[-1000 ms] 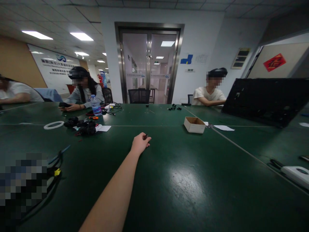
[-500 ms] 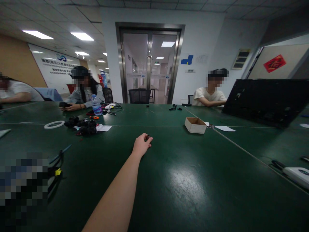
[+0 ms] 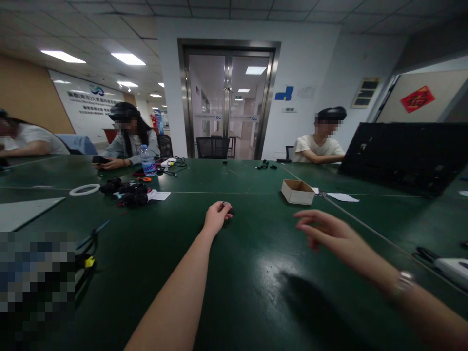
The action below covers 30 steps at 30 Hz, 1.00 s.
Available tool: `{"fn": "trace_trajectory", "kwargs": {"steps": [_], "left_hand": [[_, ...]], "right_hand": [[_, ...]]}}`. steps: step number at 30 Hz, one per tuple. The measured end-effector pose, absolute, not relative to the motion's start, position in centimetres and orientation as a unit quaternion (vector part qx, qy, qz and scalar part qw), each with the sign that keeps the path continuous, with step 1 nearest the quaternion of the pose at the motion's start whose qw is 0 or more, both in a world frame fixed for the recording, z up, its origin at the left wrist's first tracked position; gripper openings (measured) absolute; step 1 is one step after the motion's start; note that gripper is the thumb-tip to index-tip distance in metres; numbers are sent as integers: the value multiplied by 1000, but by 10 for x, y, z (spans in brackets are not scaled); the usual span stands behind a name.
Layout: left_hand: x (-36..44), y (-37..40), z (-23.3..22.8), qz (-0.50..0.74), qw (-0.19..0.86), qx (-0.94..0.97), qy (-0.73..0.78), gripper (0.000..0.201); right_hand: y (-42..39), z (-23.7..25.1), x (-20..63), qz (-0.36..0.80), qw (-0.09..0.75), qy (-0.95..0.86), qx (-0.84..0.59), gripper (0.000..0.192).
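My left hand (image 3: 216, 217) is closed round a small dark object (image 3: 227, 206) near the middle of the green table. Its kind cannot be made out, as the fingers and thumb cover most of it. My right hand (image 3: 325, 229), with a metal band on its wrist, hangs above the table to the right, a little blurred. Its fingers are apart and nothing is in them. Beyond the right hand stands a shallow open box (image 3: 298, 193), brown inside with pale walls; the hand does not touch it.
At the left lie a white ring (image 3: 84, 190), black gear (image 3: 133, 193) and a water bottle (image 3: 148, 161). A large black panel (image 3: 405, 158) stands at the right, with a white device (image 3: 453, 269) nearer. Several people sit round the green table (image 3: 175, 273).
My right hand has come into view from the right and is over the table. My left hand stays in nearly the same place, and more of the dark object shows.
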State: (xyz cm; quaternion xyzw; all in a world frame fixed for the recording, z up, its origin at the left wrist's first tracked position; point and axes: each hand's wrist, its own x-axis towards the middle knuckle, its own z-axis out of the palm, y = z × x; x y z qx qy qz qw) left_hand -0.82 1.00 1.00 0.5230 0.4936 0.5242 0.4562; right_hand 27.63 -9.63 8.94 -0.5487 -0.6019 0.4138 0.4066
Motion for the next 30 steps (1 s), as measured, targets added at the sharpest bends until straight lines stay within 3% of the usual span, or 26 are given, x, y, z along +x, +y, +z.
{"fn": "trace_trajectory", "kwargs": {"steps": [3,8,13,17,30], "left_hand": [[-10,14,8,567,499,484,442,24],[-12,20,1,622,527,440,376,39],[-9,22,-2,635,523,419,385,42],[-5,25,3,615,509,419,433,33],[1,32,0,610,525,402,437,12]], "right_hand": [[-60,71,212,550,367,-583,-472,36],[4,26,122,674,455,-455,-363,18],[25,9,110,660,541,-402,-333,5],[28,5,121,639,577,-381,-337,17],[34,3,130,621,596,-382,-336,21]]}}
